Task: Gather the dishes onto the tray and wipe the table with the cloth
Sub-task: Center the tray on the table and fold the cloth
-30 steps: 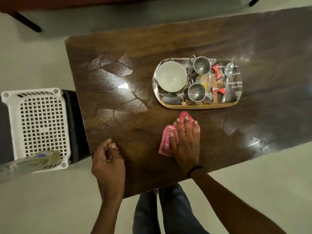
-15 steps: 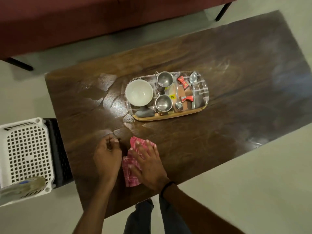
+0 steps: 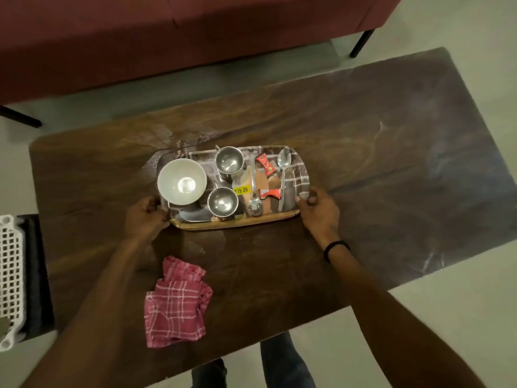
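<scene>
The patterned tray (image 3: 301, 175) lies in the middle of the dark wooden table (image 3: 391, 163). On it stand a white bowl (image 3: 181, 182), two steel cups (image 3: 228, 161) (image 3: 223, 202), two spoons (image 3: 283, 166) and red sachets (image 3: 265, 163). My left hand (image 3: 145, 217) grips the tray's left end. My right hand (image 3: 319, 208) grips its right end. The pink checked cloth (image 3: 176, 303) lies crumpled on the table near the front edge, apart from both hands.
A white perforated crate (image 3: 11, 275) sits on a dark stand at the left. A maroon sofa (image 3: 167, 37) runs along the far side. Wet streaks shine on the table behind the tray. My legs show below the table's front edge.
My right hand let go of the cloth, which now lies loose. Both hands moved forward and took hold of the tray's two ends. The view lifted toward the sofa.
</scene>
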